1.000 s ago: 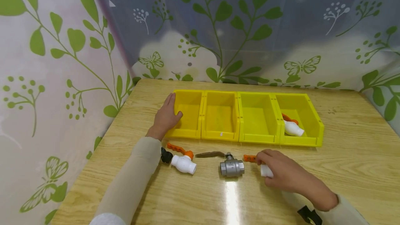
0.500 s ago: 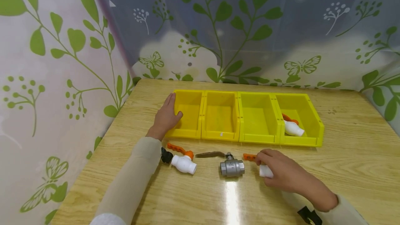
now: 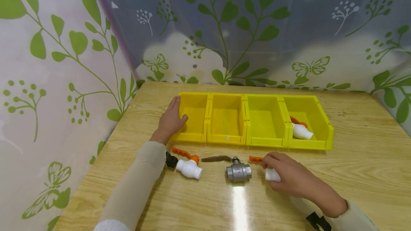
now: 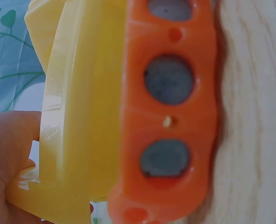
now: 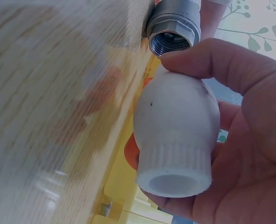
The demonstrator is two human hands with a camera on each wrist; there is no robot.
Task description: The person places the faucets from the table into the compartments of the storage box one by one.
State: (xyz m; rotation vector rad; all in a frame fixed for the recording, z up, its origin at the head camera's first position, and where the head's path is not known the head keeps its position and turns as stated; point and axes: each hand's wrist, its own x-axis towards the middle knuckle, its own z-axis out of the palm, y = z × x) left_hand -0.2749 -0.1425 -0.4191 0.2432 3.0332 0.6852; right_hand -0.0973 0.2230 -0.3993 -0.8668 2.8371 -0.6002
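Note:
My left hand (image 3: 170, 120) holds the left side wall of the leftmost yellow bin (image 3: 195, 118), thumb over the inside and fingers along the outside. Between the thumb and fingers of my right hand (image 3: 289, 175) is a white plastic ball valve (image 5: 175, 121), its open end facing the camera in the right wrist view. Its orange handle (image 3: 255, 159) points left. Beside it lies a metal ball valve (image 3: 239, 172) with a brown lever. Another white ball valve (image 3: 189, 168) rests near my left wrist; its orange handle (image 4: 170, 116) looms large in the left wrist view.
Several yellow bins stand joined in a row on the wooden table (image 3: 205, 206). The rightmost bin (image 3: 326, 131) contains a white ball valve (image 3: 302, 131) with an orange handle. A leaf-patterned curtain (image 3: 250, 27) hangs behind the table and another at its left.
My right hand has shifted very slightly left with the white ball valve, towards the metal one. My left hand stays on the bin.

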